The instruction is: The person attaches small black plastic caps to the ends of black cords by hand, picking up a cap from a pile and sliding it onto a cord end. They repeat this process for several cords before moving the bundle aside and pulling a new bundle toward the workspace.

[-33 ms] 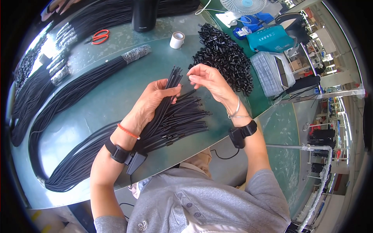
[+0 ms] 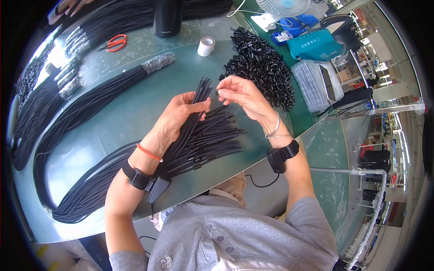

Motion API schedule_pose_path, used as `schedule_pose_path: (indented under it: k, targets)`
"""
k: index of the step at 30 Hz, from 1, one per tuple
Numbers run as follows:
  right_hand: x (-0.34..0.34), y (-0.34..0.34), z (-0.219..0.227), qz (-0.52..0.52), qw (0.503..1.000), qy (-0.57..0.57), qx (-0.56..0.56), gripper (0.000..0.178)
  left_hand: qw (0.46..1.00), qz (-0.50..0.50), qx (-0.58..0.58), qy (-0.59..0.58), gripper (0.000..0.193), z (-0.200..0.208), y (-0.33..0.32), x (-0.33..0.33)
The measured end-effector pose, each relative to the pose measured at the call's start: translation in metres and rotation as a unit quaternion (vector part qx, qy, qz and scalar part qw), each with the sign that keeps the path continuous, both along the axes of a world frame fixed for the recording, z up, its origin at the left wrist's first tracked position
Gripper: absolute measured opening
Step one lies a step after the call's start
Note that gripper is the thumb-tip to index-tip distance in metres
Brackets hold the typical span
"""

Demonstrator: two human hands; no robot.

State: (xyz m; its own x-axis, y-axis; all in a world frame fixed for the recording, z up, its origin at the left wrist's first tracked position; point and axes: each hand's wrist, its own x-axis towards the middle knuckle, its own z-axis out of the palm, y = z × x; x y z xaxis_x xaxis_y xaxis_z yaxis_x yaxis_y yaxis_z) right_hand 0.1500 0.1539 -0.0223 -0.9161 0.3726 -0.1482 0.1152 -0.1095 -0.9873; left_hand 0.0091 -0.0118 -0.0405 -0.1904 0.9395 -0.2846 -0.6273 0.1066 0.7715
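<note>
My left hand (image 2: 183, 110) is closed around several black cords (image 2: 204, 86), their cut ends pointing up and away from me. Just right of those ends, my right hand (image 2: 239, 94) has thumb and fingertips pinched together. A tiny dark piece (image 2: 217, 93) shows at the fingertips; it looks like one of the small black tubes, though most of it is hidden. Below my hands the rest of the cord bundle (image 2: 217, 135) fans out on the table, and a few cords carry short black sleeves (image 2: 197, 159). Behind my right hand lies a heap of small black tubes (image 2: 262, 63).
A long wrapped cord bundle (image 2: 104, 83) curves along the left. Toward the back are orange-handled scissors (image 2: 116, 43), a white tape roll (image 2: 206, 46) and a black cylinder (image 2: 168, 18). Right of the heap are a teal bag (image 2: 315, 45), a white fan (image 2: 284, 7) and a plastic-wrapped stack (image 2: 312, 86).
My right hand has shifted very slightly left, toward the cord ends, and the dark piece at its fingertips shows more. My left hand stays in place.
</note>
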Motion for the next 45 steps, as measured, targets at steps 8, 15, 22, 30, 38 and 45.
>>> schedule_pose_path:
  k: [8,15,22,30,38,45]
  targets:
    - [0.002,-0.001,0.004,0.08,0.996,-0.013,-0.046,0.012,0.999,-0.011,0.011,0.045,0.013,-0.003,0.001,0.001]
    - [0.009,-0.052,0.027,0.173,0.777,0.075,0.6,0.011,1.0,0.015,0.003,-0.003,0.013,-0.006,0.001,0.001]
    - [0.013,-0.015,0.007,-0.013,0.709,-0.012,0.704,0.013,1.0,0.007,-0.009,-0.002,0.014,-0.001,-0.003,0.0]
    - [0.013,0.011,0.0,-0.059,0.907,-0.038,0.415,0.025,1.0,-0.008,-0.007,-0.001,0.013,-0.003,0.001,0.0]
    - [0.009,-0.002,0.012,0.007,0.993,0.001,0.114,0.021,1.0,-0.008,0.008,0.016,0.013,-0.003,0.001,0.0]
    - [0.009,-0.005,0.03,0.048,0.961,0.004,0.274,0.018,0.999,-0.001,0.001,0.043,0.011,-0.002,0.001,0.0]
